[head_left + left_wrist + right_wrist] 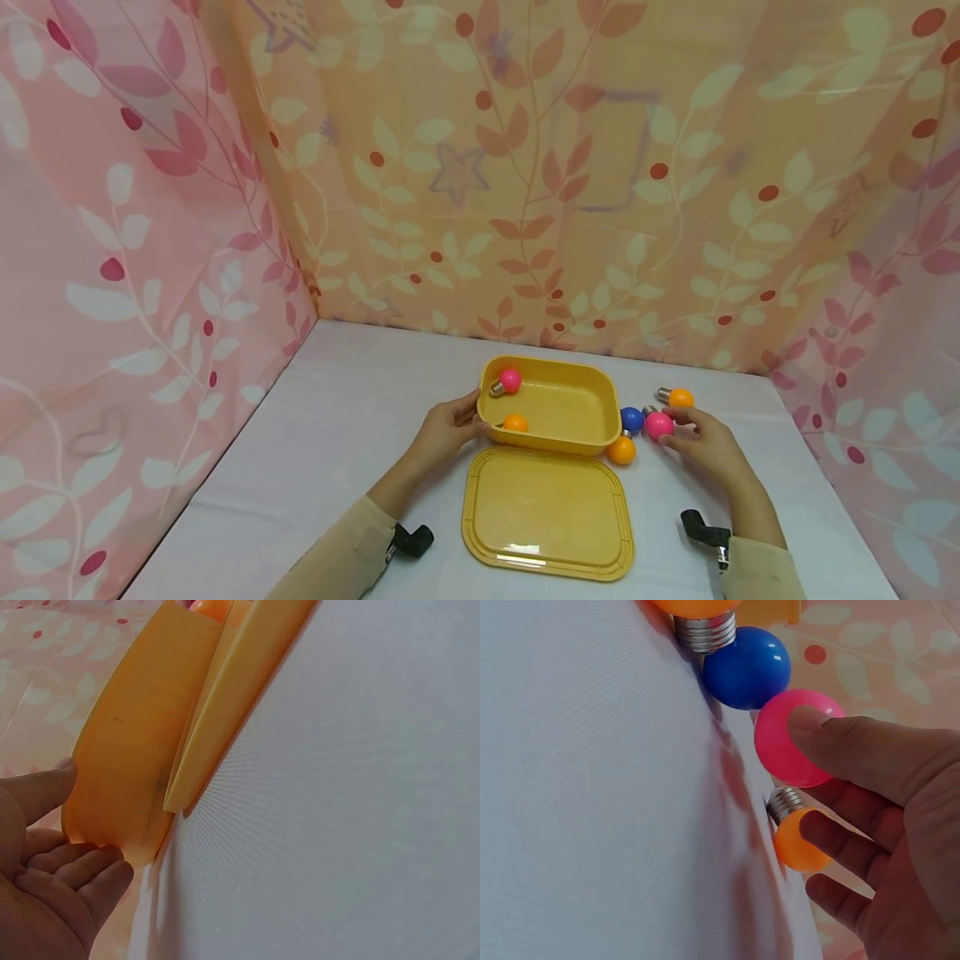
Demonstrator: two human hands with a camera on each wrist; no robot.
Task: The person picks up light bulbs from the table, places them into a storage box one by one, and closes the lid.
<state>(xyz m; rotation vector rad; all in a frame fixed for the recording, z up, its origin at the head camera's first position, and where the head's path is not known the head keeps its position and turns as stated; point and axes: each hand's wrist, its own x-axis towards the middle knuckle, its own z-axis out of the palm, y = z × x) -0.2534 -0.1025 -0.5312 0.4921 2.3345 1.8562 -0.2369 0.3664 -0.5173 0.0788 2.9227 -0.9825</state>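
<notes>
A yellow plastic box (566, 408) stands lidless on the table. My left hand (442, 431) holds its left end, with thumb and fingers around the corner; the left wrist view shows them against the box wall (127, 742). Inside lie a pink light bulb (511, 381) and an orange light bulb (515, 422). To the right of the box, my right hand (708, 447) pinches another pink light bulb (780, 746) between thumb and index finger. Beside that bulb is a blue light bulb (746, 667). Another orange bulb (799, 844) shows behind my right fingers.
The yellow lid (547, 512) lies flat in front of the box. One orange bulb (622, 451) rests by the box's front right corner, another orange bulb (681, 398) farther back. Patterned cloth (525, 167) walls the table at the back and sides.
</notes>
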